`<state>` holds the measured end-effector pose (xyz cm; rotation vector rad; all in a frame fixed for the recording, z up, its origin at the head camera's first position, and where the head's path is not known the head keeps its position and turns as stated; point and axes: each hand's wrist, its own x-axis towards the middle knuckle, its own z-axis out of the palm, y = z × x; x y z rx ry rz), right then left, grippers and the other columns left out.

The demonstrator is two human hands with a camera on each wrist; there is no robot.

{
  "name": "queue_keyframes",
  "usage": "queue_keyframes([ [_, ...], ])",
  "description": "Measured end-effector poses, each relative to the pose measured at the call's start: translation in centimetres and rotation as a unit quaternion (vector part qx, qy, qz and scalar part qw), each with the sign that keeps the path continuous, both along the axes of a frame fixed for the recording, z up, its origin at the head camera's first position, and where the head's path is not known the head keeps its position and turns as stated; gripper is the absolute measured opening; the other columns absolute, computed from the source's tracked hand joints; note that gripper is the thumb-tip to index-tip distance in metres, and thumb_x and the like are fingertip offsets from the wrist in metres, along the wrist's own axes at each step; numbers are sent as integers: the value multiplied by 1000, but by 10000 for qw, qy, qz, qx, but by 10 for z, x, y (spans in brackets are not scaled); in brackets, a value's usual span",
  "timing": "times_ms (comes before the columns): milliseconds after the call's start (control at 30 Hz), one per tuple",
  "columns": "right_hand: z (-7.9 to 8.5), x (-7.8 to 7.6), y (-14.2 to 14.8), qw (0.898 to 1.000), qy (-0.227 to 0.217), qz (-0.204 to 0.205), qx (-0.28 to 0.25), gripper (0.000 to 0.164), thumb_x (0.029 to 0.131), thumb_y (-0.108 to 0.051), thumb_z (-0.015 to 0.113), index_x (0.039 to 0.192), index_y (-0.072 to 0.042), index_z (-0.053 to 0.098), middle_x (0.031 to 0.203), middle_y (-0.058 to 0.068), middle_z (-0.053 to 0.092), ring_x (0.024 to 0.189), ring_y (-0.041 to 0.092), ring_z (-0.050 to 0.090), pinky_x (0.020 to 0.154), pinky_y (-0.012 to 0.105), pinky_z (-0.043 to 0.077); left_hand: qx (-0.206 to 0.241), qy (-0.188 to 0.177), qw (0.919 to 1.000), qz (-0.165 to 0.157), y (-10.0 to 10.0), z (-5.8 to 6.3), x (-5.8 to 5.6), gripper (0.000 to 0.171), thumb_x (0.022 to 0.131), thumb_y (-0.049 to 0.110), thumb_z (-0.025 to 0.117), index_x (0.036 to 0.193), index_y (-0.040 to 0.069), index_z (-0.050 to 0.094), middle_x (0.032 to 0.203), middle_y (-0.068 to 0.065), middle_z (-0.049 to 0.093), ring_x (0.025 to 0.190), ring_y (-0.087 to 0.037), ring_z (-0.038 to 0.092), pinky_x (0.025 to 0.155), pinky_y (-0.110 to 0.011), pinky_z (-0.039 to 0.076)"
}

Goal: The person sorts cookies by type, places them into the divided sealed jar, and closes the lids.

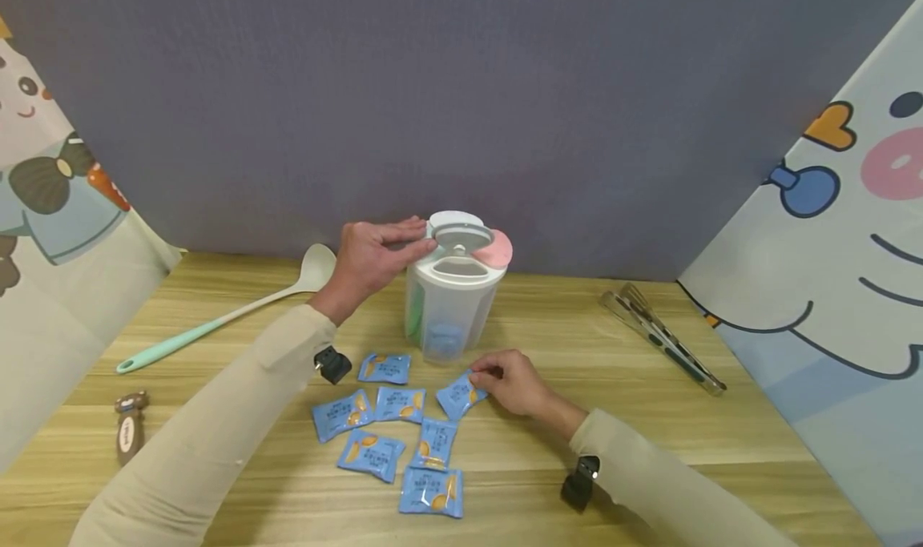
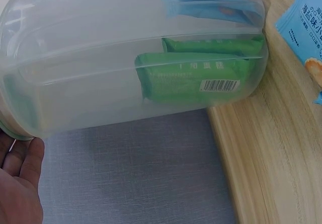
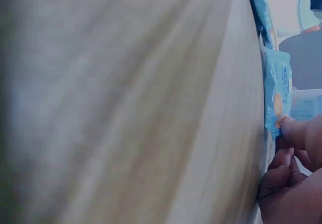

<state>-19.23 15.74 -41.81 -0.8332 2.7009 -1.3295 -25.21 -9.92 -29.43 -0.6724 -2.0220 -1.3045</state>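
Observation:
A clear plastic storage container [image 1: 453,299] with a white lid stands upright on the table. Its grey flap [image 1: 461,237] is raised above an opening at the front. My left hand [image 1: 378,260] rests on the lid's left edge, its fingers fairly straight; the left wrist view shows its fingertips at the rim. Through the wall, green packets [image 2: 196,75] and a blue packet [image 2: 216,2] lie at the bottom in separate compartments. Near the container's base, my right hand [image 1: 515,383] pinches the corner of a blue snack packet [image 1: 458,395], which is slightly tilted up in the right wrist view.
Several more blue packets [image 1: 371,454] lie spread in front of the container. A ladle with a mint handle [image 1: 180,345] and a small brown bear-shaped item [image 1: 130,431] are at the left. Metal tongs [image 1: 667,343] lie at the right. A grey partition [image 1: 461,90] stands behind.

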Motion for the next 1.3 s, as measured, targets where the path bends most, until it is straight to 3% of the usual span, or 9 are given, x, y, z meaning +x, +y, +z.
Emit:
queue_keyframes([
  [233,4,6,5,9993,-65,-42,-361,7,87,-3,68,89,2,72,83,6,69,70,12,58,61,23,49,11,45,10000,-11,0,0,0,28,73,21,84,95,7,76,96,-3,70,97,-12,65,85,-28,51],
  [467,34,23,3,9983,71,-50,-570,6,87,9,61,88,12,67,77,16,65,64,15,54,56,22,45,23,21,10000,-14,1,0,0,27,72,20,85,94,6,76,96,-3,70,96,-13,66,85,-26,50],
  [633,43,26,4,9972,117,-174,-711,6,88,9,60,87,11,66,75,17,64,63,10,52,54,20,43,24,17,10000,-12,0,-1,-1,27,72,19,85,94,5,76,95,-4,70,96,-14,66,85,-26,50],
  [933,56,25,9,9875,939,-155,-1259,8,90,8,58,87,7,64,73,17,59,59,9,45,47,20,38,142,-93,9998,-117,1,0,0,27,72,18,85,94,5,75,96,-4,70,97,-13,65,85,-23,49],
  [1300,72,23,10,9680,1743,7,-1806,13,84,22,55,85,10,61,71,16,52,59,9,42,48,18,35,219,-128,9995,-203,0,1,-1,26,73,19,84,94,5,75,96,-6,70,97,-16,66,85,-25,50],
])
